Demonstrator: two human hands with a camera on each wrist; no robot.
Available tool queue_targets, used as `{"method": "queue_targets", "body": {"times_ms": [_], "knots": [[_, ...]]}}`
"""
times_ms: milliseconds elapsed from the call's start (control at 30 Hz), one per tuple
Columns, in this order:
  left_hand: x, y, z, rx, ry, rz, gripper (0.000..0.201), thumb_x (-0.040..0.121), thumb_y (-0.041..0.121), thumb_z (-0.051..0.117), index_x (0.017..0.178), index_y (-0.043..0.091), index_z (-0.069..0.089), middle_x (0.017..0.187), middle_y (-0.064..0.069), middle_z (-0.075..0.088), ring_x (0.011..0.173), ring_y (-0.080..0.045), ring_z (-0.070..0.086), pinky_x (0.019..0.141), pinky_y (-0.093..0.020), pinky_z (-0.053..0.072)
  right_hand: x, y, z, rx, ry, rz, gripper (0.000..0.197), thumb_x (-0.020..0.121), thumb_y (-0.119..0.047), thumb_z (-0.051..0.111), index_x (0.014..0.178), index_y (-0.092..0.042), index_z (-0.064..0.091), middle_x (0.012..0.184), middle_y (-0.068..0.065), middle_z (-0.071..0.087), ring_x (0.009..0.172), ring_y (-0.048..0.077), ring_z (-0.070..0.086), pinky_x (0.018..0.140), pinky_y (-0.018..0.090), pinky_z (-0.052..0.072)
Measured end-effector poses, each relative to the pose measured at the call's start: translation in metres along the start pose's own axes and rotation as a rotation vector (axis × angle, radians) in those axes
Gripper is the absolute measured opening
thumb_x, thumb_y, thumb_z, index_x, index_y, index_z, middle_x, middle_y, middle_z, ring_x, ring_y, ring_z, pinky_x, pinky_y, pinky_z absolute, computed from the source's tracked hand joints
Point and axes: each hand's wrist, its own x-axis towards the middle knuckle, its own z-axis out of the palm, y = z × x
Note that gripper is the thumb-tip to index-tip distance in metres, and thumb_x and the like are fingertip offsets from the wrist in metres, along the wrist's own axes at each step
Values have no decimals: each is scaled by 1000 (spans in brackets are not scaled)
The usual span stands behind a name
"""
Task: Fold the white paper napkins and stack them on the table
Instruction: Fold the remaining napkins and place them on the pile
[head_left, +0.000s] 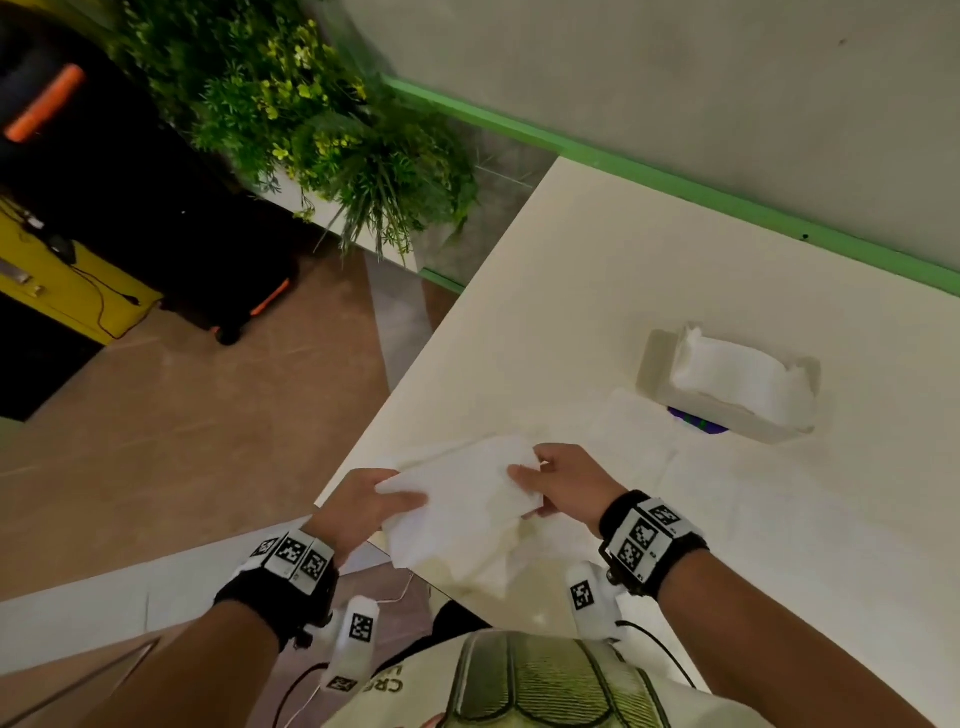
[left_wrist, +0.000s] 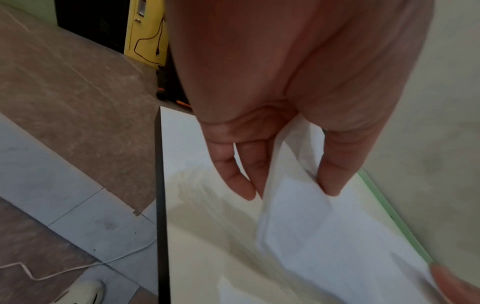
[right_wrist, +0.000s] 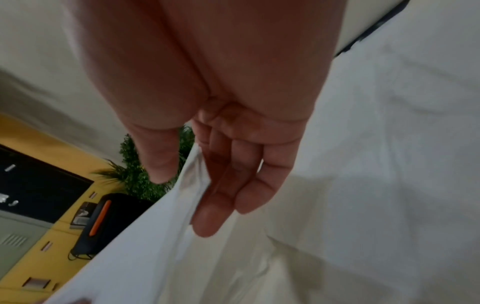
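A white paper napkin (head_left: 462, 499) hangs in the air between both hands, just above the near corner of the white table (head_left: 597, 291). My left hand (head_left: 363, 501) pinches its left edge between thumb and fingers, as the left wrist view shows the napkin (left_wrist: 311, 236) under the thumb. My right hand (head_left: 550, 480) pinches the right edge; in the right wrist view the napkin (right_wrist: 155, 257) passes between thumb and fingers. Its lower part droops loose and crumpled. Flat napkins (head_left: 639, 436) lie on the table to the right.
A tissue box (head_left: 727, 387) with napkins sticking out stands on the table at the right. The wall with a green strip (head_left: 675, 182) borders the table's far side. Left of the table are floor, a plant (head_left: 332, 135) and a black suitcase (head_left: 156, 208).
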Motion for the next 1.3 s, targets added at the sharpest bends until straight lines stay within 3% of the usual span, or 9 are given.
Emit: {"method": "queue_targets", "body": {"times_ms": [200,333,467,600,700,867,1033,1133,1300], "knots": [[46,-20,-24,-43,179,-45,22,92,14,71,84,-7,70,77,-11,73,71,-25,69,66,-32,53,35,-6,22,-95,137,107,27,96,-16,63,71,-14,55,71,0,62,71,31,73,58,30,49],[61,-34,-31,169,146,-36,29,92,20,70,70,1,65,71,-14,74,67,-28,74,60,-34,57,45,4,30,-225,123,128,13,96,-15,60,85,-13,67,85,5,69,66,22,68,45,19,46],[60,-35,-33,330,162,15,31,94,23,68,67,11,58,62,-4,68,56,-14,70,54,-26,50,52,16,33,-398,153,145,21,90,-25,63,90,-5,69,88,12,73,74,27,70,64,39,60],[62,-28,-37,381,192,56,28,91,29,72,69,19,57,63,5,61,68,-25,71,69,-37,54,53,16,35,-549,145,140,23,89,-31,65,75,-14,58,80,2,65,79,23,64,65,30,47],[64,-20,-39,512,179,38,29,88,34,73,70,21,55,66,5,59,64,-19,61,59,-29,43,48,15,31,-588,152,104,29,88,-36,67,71,-19,51,75,-4,60,73,15,58,60,25,42],[64,-21,-40,623,197,-35,25,85,39,76,83,22,58,87,5,63,76,-10,58,61,-26,41,17,25,-3,-643,289,70,26,88,-44,64,79,-21,55,82,-4,63,76,15,60,71,30,51],[56,-37,-46,649,306,-62,31,88,56,66,87,26,59,89,1,68,84,-21,64,86,-43,54,-50,82,-66,-769,389,65,29,90,-43,63,73,-25,47,73,-6,58,68,10,55,63,26,44],[39,-37,-34,650,408,-48,30,92,49,62,93,19,63,85,-4,68,84,-28,63,82,-41,51,-95,134,-101,-835,492,120,32,92,-37,63,70,-29,41,74,-8,52,68,10,50,63,27,37],[7,-26,15,568,454,116,17,95,37,64,90,22,62,85,8,66,84,-22,62,77,-37,44,-152,212,-126,-851,625,45,24,82,-42,76,84,-25,60,88,-6,57,84,19,56,74,34,49]]}}
